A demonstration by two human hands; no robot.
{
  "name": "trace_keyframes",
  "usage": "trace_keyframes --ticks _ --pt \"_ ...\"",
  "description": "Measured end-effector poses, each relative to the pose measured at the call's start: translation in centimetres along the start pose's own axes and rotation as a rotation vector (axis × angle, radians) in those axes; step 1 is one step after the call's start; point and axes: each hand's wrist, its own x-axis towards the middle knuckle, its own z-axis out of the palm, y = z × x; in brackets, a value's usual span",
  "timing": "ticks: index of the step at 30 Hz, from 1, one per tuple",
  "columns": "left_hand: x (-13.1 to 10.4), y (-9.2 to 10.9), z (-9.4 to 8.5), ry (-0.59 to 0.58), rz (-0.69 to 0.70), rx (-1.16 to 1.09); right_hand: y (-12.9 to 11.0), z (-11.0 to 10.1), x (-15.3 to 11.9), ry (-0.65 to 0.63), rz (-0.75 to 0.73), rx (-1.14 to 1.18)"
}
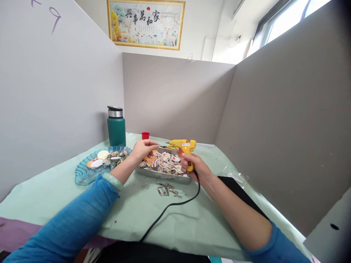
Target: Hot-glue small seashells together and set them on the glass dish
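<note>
My right hand (196,167) is wrapped round the handle of a yellow glue gun (182,143), whose nozzle points left. A black cord (175,204) runs from the gun's handle down to the table's near edge. My left hand (145,149) is closed in a pinch just left of the nozzle; what lies between its fingertips is too small to make out. Beneath both hands is a metal tray (164,176) heaped with seashells (168,162). Several small silver metal clips or pins (168,190) lie on the table in front of the tray.
A blue scalloped dish (82,171) on the left holds shells and small pieces. Behind it stands a green bottle (116,129). A red cup (145,135) sits behind the tray. Clear plastic (236,176) lies at right. Grey partitions (175,95) enclose the table.
</note>
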Motion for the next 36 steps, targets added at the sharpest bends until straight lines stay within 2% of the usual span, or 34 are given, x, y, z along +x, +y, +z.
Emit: trace_keyframes --ticks 5,13,24,31,36 --pt "0.1 -0.2 -0.1 0.022 0.035 -0.011 -0.3 0.5 -0.6 0.008 -0.028 -0.050" --pt "-0.2 0.0 0.0 0.017 0.101 0.030 0.9 0.8 -0.6 0.030 -0.103 -0.421" --pt "-0.8 0.3 1.0 0.033 0.131 0.156 1.0 0.9 -0.8 0.035 -0.092 -0.514" --pt "-0.4 -0.7 0.9 0.059 0.239 0.293 1.1 1.0 -0.8 0.043 -0.108 -0.518" --pt "-0.5 -0.6 1.0 0.076 0.263 0.289 1.1 1.0 -0.8 0.056 -0.109 -0.542"
